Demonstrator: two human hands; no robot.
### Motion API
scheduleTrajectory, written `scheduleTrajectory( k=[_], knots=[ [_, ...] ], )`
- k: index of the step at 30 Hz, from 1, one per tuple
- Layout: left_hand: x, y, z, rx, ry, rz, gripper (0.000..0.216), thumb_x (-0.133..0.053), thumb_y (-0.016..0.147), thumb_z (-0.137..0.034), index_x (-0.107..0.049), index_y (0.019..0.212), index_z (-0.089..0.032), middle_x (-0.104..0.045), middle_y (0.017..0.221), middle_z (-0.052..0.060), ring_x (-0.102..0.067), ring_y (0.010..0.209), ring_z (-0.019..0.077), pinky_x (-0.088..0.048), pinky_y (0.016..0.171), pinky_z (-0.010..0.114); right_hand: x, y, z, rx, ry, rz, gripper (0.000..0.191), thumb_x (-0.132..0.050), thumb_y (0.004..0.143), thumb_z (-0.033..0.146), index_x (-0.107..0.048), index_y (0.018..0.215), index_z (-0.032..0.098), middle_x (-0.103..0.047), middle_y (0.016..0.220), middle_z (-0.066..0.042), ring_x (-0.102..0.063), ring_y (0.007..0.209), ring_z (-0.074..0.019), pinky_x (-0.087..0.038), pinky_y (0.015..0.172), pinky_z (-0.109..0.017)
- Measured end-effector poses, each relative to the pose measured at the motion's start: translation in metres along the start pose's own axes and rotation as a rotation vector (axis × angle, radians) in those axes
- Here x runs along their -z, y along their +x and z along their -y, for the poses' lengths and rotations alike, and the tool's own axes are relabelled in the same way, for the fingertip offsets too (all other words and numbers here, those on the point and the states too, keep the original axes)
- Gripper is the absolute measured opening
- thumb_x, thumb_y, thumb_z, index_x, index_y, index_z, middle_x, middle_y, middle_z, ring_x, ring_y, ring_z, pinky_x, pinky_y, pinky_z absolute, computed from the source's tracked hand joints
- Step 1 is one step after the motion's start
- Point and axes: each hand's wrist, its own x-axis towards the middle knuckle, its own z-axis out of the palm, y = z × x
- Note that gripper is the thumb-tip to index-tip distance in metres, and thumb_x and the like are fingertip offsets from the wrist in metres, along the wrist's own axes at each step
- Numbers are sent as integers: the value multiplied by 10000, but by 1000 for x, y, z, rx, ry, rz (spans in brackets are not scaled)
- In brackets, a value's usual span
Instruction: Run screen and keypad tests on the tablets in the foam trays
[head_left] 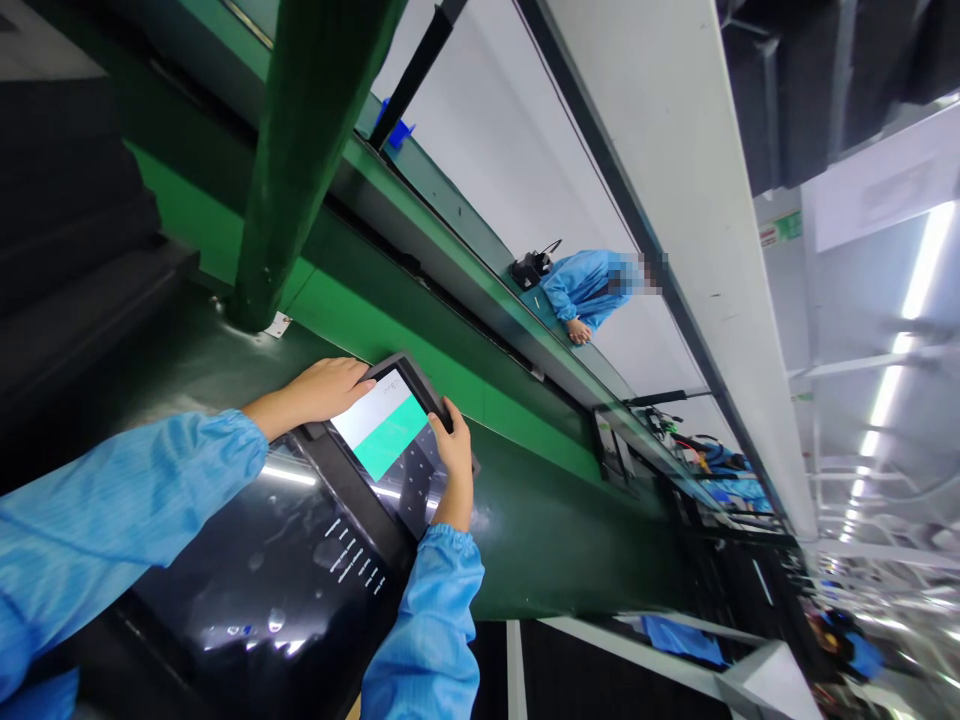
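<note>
A small touchscreen display (390, 430) with a dark frame shows a white field, a green field and number keys. My left hand (319, 390) grips its upper left edge, fingers over the frame and reaching the screen's corner. On the opposite edge my right hand (454, 455) is closed, with the thumb on the front side and the other fingers partly hidden. Directly below the small display is a larger, glossy black screen (277, 570) with lines of white menu text. Whether the two screens are joined cannot be made out. Both forearms wear blue sleeves.
A dark green bench surface (540, 550) lies under the devices. A thick green post (307, 150) rises close by at left. Beyond a green ledge, a person in blue (589, 290) is at another bench, near a black device (532, 268). Black stacked material (75, 200) stands at far left.
</note>
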Motion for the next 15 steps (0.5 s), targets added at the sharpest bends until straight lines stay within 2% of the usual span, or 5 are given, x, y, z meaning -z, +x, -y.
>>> scheduleTrajectory(
  k=[4,8,11,13,15],
  knots=[
    [-1,0,1,7,8,1,390,-480,1013,-483,-612,1183,-158,-664,1169,100,-617,1148,256,-477,1025,510,12,-9,-1,-68,95,58,556,-596,854,328,-604,1378,141,-658,1381,-128,-658,1212,-261,-526,1032,-404],
    [-2,0,1,10,12,2,411,-471,1015,-492,-605,1209,-155,-659,1194,106,-613,1166,261,-472,1031,516,18,-13,3,-108,111,92,628,-636,809,300,-569,1415,149,-607,1449,-106,-606,1291,-257,-485,1089,-383],
    [-2,1,1,13,11,2,420,-469,1015,-498,-606,1213,-154,-661,1198,108,-614,1168,262,-472,1034,517,15,-9,13,-155,72,107,591,-599,866,362,-575,1405,123,-612,1438,-132,-591,1308,-268,-451,1120,-392],
    [-3,1,1,11,11,1,412,-479,1013,-493,-608,1206,-154,-661,1196,107,-615,1165,261,-475,1032,517,9,-4,22,-191,20,108,628,-583,893,436,-563,1411,81,-587,1449,-186,-547,1350,-313,-376,1173,-458],
    [-3,1,1,10,12,0,404,-489,1010,-489,-609,1202,-154,-661,1194,105,-616,1164,261,-476,1032,518,2,0,30,-225,-42,108,726,-620,876,498,-523,1442,54,-514,1501,-235,-426,1437,-385,-215,1225,-579]
  ],
)
